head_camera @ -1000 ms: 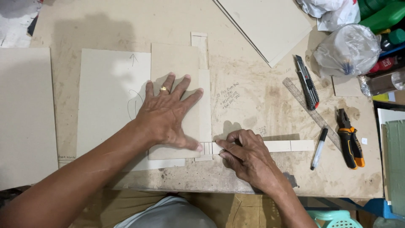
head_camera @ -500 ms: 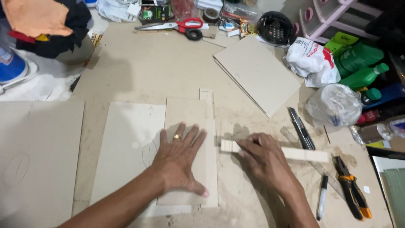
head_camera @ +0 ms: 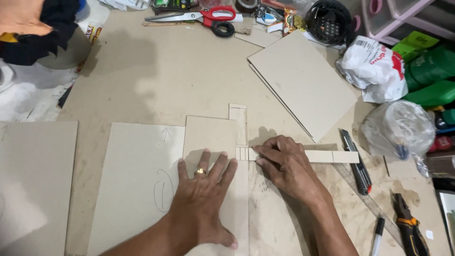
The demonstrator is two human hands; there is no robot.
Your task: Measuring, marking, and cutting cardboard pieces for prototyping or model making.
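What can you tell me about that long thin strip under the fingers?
The strip is a narrow, flat piece that looks like pale grey-beige cardboard. It lies level on the worktable, running left to right. Thin lines cross it, several close together near its left end and one near the right end. The right hand presses on its left part, hiding some of it. Its left end meets the upright cardboard piece beside the left hand.

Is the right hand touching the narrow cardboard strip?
Touching. The head view shows the right hand with its fingertips pressed flat on the strip, near its marked left end, no gap visible.
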